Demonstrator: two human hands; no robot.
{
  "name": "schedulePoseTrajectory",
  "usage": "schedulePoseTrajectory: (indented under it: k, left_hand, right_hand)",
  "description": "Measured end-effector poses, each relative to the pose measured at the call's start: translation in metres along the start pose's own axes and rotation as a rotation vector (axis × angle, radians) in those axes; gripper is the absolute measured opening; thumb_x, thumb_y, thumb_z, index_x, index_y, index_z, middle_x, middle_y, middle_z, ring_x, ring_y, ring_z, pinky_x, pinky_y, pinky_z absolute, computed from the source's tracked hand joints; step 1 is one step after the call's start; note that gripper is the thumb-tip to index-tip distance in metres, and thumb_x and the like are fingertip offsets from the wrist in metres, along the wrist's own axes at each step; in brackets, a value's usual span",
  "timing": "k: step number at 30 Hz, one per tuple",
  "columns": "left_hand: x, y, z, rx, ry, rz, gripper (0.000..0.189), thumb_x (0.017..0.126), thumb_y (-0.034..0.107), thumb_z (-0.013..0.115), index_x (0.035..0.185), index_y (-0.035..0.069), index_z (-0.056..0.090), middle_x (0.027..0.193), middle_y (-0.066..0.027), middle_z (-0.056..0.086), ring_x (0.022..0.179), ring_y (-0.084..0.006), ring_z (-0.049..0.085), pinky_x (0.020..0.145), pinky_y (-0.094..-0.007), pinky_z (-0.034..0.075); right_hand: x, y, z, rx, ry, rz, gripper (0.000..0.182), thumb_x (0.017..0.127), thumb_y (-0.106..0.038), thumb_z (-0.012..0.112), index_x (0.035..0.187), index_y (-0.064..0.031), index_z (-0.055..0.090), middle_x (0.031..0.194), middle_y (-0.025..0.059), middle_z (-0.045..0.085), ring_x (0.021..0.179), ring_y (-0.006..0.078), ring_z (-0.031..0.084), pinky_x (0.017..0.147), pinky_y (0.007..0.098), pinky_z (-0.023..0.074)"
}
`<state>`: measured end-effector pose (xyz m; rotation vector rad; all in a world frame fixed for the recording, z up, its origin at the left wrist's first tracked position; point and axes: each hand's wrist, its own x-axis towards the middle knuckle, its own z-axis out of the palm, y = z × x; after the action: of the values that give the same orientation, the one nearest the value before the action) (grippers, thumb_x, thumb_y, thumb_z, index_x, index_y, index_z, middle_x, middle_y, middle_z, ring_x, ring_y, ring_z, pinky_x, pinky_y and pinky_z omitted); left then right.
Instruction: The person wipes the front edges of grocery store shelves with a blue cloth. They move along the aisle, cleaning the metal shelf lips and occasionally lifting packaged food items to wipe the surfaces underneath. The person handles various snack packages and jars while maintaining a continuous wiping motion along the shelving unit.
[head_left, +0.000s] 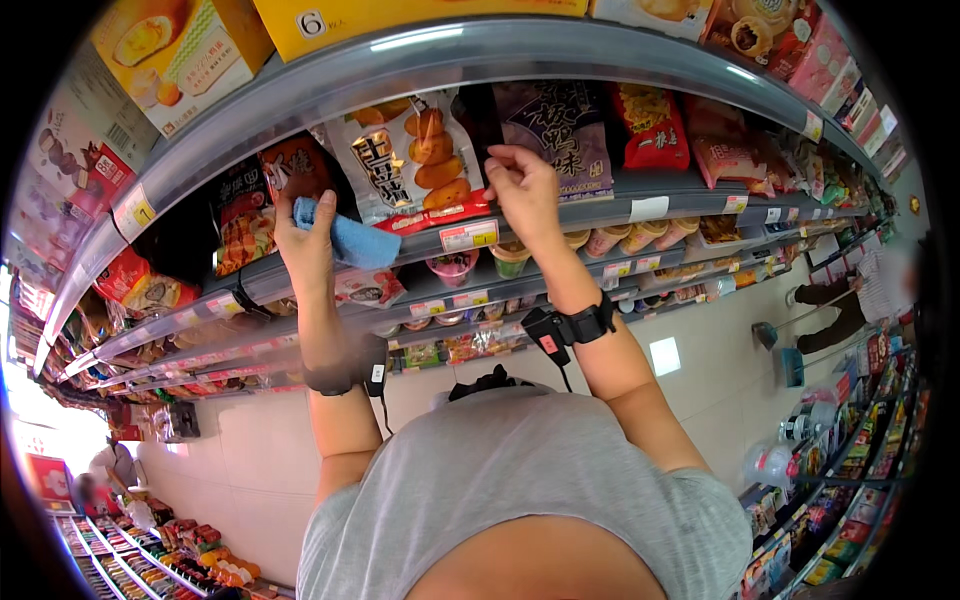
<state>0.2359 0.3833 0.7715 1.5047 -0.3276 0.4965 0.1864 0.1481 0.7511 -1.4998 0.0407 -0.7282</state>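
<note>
My left hand (306, 241) grips a folded light-blue cloth (366, 241) at the front edge of a grey shelf (577, 215). Its fingertips are in front of an orange-brown snack packet (304, 169). A silver-and-red snack bag (412, 161) with pictures of skewered potatoes leans on the shelf between my hands. Beside that bag's right edge is my right hand (523, 187), fingers loosely curled and nothing seen in them. Whether its thumb touches the bag I cannot tell. Right behind this hand stands a purple snack bag (559, 135).
A clear-fronted upper shelf (480, 54) bearing yellow cartons (420, 11) overhangs my hands. Red snack bags (651, 127) stand to the right. Cups (452, 266) sit on the shelf below. A person (847, 300) with a broom and dustpan (790, 367) is in the aisle at right.
</note>
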Motion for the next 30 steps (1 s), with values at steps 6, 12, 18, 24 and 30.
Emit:
schedulePoseTrajectory:
  k: [6, 12, 18, 24, 30]
  left_hand:
    - [-0.038, 0.013, 0.033, 0.025, -0.07, 0.198, 0.032, 0.082, 0.025, 0.062, 0.099, -0.001, 0.054, 0.09, -0.0065, 0.057, 0.082, -0.012, 0.052, 0.073, -0.0233, 0.041]
    - [-0.069, -0.004, 0.069, -0.292, -0.29, -0.006, 0.022, 0.085, 0.02, 0.057, 0.093, -0.001, 0.054, 0.091, -0.0069, 0.057, 0.083, -0.0111, 0.053, 0.074, -0.0217, 0.041]
    - [-0.071, -0.005, 0.064, -0.296, -0.303, -0.056, 0.02, 0.086, 0.01, 0.055, 0.101, -0.003, 0.054, 0.091, -0.0085, 0.059, 0.082, -0.0129, 0.056, 0.076, -0.0243, 0.044]
    - [-0.059, -0.022, 0.035, -0.295, 0.009, -0.034, 0.022, 0.092, 0.015, 0.043, 0.098, -0.004, 0.054, 0.084, -0.0092, 0.057, 0.07, -0.0107, 0.054, 0.066, -0.0226, 0.045]
    - [-0.059, -0.018, 0.041, -0.314, -0.009, -0.039, 0.021, 0.091, 0.015, 0.046, 0.096, -0.004, 0.054, 0.082, -0.0087, 0.057, 0.069, -0.0114, 0.053, 0.066, -0.0224, 0.044]
  right_hand:
    - [-0.023, -0.009, -0.022, 0.079, -0.235, 0.147, 0.023, 0.078, -0.008, 0.062, 0.097, 0.0027, 0.058, 0.078, 0.0021, 0.059, 0.057, 0.0027, 0.051, 0.047, 0.0166, 0.0371]
    - [-0.056, -0.028, -0.014, -0.124, -0.604, -0.05, 0.05, 0.068, -0.018, 0.071, 0.112, -0.0027, 0.052, 0.101, 0.0088, 0.059, 0.085, 0.0177, 0.058, 0.074, 0.0314, 0.0457]
    - [-0.068, -0.002, -0.043, -0.175, -0.372, -0.116, 0.034, 0.071, -0.005, 0.062, 0.105, -0.0025, 0.057, 0.088, 0.0098, 0.061, 0.079, 0.0181, 0.059, 0.071, 0.0275, 0.046]
    - [-0.075, 0.013, -0.066, -0.869, -0.144, -0.744, 0.042, 0.062, -0.003, 0.058, 0.102, -0.016, 0.062, 0.098, 0.012, 0.053, 0.082, 0.0279, 0.053, 0.065, 0.0365, 0.0442]
    - [-0.076, 0.033, -0.071, -0.998, -0.212, -0.799, 0.039, 0.066, -0.008, 0.055, 0.103, -0.0191, 0.061, 0.096, 0.0076, 0.051, 0.079, 0.0237, 0.05, 0.062, 0.0333, 0.0415]
